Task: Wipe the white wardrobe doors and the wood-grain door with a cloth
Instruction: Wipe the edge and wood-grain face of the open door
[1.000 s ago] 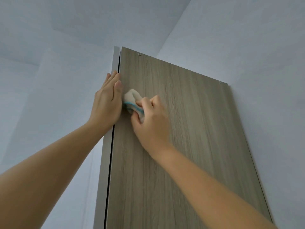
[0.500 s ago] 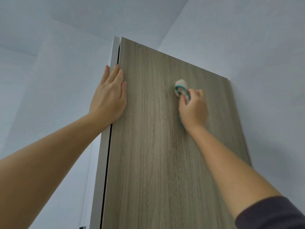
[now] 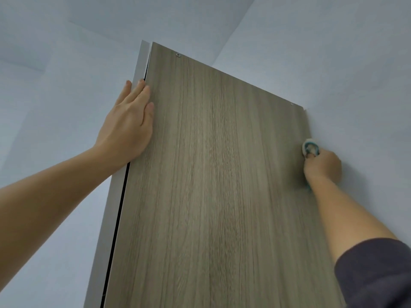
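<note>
The wood-grain door (image 3: 211,174) fills the middle of the view, seen from below; the cloth (image 3: 309,148), white with a teal trim, sits bunched at the door's right edge, a little below the top corner, where the panel meets the white wall (image 3: 355,107). The right hand (image 3: 323,168) has its fingers curled round the cloth and presses it to the surface; the left hand (image 3: 127,127) lies flat with straight fingers, holding nothing, its palm over the door's left edge and its fingertips on the pale frame strip (image 3: 139,67) beside it.

The step in hand looks like wiping the upper band of the door. To do it well, the cloth should probably run right to the edge so the narrow margin by the wall is not skipped, then return in a row just below that overlaps the one above; a last pass along the vertical grain would likely hide streaks. The bracing hand seems useful, since a dark gap shows along the left edge and the panel may swing under pressure; it should shift down as the rows descend. The small fittings (image 3: 178,54) near the top edge may catch fibres. Whether the white surface at left belongs to the wardrobe doors I cannot tell.
</note>
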Demonstrator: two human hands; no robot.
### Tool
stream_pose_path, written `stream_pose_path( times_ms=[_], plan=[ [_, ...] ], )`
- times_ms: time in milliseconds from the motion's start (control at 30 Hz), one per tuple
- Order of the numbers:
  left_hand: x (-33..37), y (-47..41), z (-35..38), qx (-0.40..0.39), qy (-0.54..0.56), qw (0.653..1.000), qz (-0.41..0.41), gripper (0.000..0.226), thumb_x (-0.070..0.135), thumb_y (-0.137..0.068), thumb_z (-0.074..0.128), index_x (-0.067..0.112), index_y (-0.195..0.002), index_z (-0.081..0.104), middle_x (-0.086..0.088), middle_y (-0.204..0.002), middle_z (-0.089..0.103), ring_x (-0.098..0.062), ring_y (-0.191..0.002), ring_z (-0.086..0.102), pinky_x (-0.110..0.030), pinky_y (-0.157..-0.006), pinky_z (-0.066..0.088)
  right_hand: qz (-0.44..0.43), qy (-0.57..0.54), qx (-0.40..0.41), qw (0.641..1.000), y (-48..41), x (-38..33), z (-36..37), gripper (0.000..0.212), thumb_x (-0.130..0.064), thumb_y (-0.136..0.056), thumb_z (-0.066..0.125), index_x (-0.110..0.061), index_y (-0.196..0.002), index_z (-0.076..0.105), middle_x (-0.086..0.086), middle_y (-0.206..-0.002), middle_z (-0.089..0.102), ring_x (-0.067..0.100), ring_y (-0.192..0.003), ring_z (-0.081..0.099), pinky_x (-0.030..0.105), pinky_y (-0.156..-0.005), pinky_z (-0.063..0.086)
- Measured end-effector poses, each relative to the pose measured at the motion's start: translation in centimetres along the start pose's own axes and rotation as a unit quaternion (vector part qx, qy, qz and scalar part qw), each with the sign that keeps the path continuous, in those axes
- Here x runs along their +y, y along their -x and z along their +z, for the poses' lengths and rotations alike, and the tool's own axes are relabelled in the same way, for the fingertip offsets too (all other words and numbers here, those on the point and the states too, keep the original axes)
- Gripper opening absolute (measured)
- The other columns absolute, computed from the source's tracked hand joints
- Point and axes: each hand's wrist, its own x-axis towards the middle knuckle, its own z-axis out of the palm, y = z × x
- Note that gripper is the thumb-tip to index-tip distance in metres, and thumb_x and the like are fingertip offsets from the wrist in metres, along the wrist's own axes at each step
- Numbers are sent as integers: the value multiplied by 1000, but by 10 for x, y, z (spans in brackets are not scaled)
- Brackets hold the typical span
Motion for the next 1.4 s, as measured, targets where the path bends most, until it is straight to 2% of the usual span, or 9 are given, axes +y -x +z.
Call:
stream_pose_path(
  times_ms=[300,400,500,567,667,833,1033,1300,1400],
  plan=[
    [-3,0,0,8,52,999,-9,36,17,-105,26,3,-131,46,-5,-157,27,-21,-149,8,-17,-109,9,42,8,10,999,31,7,-1,29,-22,-95,47,-1,-107,64,25,-110,60,41,-102,57,43,-84,49],
    [-4,1,-1,3,67,998,-14,40,18,-105,25,5,-141,39,-4,-159,23,-19,-149,5,-18,-110,7,-14,-43,6,999,65,-17,-3,30,-24,-94,48,-4,-111,62,26,-112,52,42,-99,55,41,-83,45],
    [-3,7,0,3,68,997,-26,49,18,-105,25,9,-153,16,-2,-161,11,-13,-149,1,-18,-113,2,-108,-103,17,989,112,-62,-12,27,-24,-94,52,-5,-107,65,17,-99,51,34,-80,54,32,-64,36],
    [-2,14,0,3,71,997,-27,51,17,-105,25,9,-154,11,-1,-162,7,-11,-148,-2,-17,-114,0,-199,-152,12,968,149,-94,-15,23,-25,-94,53,-8,-103,66,5,-89,44,18,-64,45,25,-54,29],
    [-1,28,-3,-3,109,993,-51,52,17,-105,24,12,-154,8,2,-162,1,-7,-148,-5,-11,-110,-4,-309,-188,14,932,199,-131,-17,22,-26,-94,53,-12,-105,66,-2,-85,40,12,-64,42,18,-50,25],
    [2,59,-7,-15,160,985,-68,53,17,-105,26,12,-154,7,3,-162,1,-3,-146,-3,2,-104,-7,-342,-191,27,920,235,-148,-21,37,-34,-92,42,-15,-111,68,-2,-83,42,12,-67,42,20,-52,29],
    [4,91,-10,-18,220,972,-79,53,11,-104,26,13,-154,9,4,-162,1,0,-146,-2,-7,-114,-1,-415,-213,-11,885,273,-146,-29,42,-34,-96,46,-18,-134,57,-1,-88,44,13,-74,45,24,-54,38],
    [3,117,-10,-2,242,965,-105,61,-10,-96,27,11,-153,19,3,-160,10,-2,-146,8,-4,-112,6,-520,-193,9,832,276,-130,-35,34,-24,-92,59,-15,-124,64,2,-88,53,13,-74,50,25,-50,42],
    [2,118,-9,-3,222,970,-101,62,-10,-96,26,12,-153,17,6,-160,9,-3,-147,6,-3,-111,4,-488,-168,25,856,241,-108,-26,35,-24,-92,55,-14,-123,65,3,-86,53,14,-72,49,18,-52,35]
  ],
)
